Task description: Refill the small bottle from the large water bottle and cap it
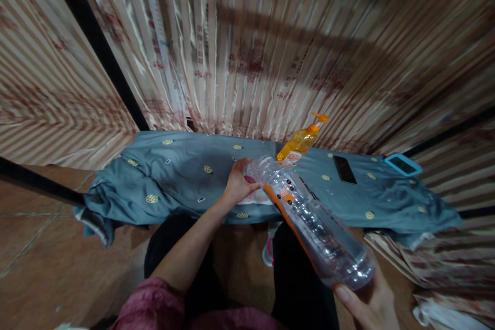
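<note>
A large clear plastic bottle with an orange label lies tilted, its neck pointing away from me. My right hand cups its base from below at the bottom right. My left hand is closed at the bottle's mouth, fingers around the neck or cap; the cap itself is hidden. Under my left hand a white cloth rests on the blue-grey embroidered cloth that covers a low surface.
An orange pump bottle stands just behind the clear bottle's neck. A black phone and a blue-cased phone lie on the right of the cloth. Striped curtains hang behind. My dark-trousered legs and tiled floor are below.
</note>
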Available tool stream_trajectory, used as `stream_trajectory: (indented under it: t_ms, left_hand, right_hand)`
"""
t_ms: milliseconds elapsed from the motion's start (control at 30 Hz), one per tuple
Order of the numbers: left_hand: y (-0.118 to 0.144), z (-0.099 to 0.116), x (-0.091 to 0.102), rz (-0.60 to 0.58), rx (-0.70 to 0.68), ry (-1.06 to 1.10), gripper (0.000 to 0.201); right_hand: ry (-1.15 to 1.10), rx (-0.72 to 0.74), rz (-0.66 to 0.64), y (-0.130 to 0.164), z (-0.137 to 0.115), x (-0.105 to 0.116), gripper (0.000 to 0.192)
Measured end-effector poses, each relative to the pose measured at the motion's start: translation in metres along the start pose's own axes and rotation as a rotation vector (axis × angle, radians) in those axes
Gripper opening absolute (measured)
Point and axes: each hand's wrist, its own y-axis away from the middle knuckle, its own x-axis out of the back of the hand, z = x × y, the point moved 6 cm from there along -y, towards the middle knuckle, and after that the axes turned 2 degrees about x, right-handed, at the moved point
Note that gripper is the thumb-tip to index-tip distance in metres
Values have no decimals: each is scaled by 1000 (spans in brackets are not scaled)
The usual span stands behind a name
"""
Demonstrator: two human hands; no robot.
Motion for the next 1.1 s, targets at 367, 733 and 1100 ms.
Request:
stream_trajectory:
  t_ms: [367, 733, 1100]
  left_hand:
    - [0, 3, 2, -6, 23, 5, 72]
    - [1, 6, 3, -7, 50, 9, 72]
    - [3, 1, 1, -29, 72, 36, 70]
  right_hand:
    - [-49, 10, 33, 0, -3, 0, 84]
    - [-18, 28, 32, 4, -17, -6, 79]
    - [-1, 19, 71, 6, -18, -6, 79]
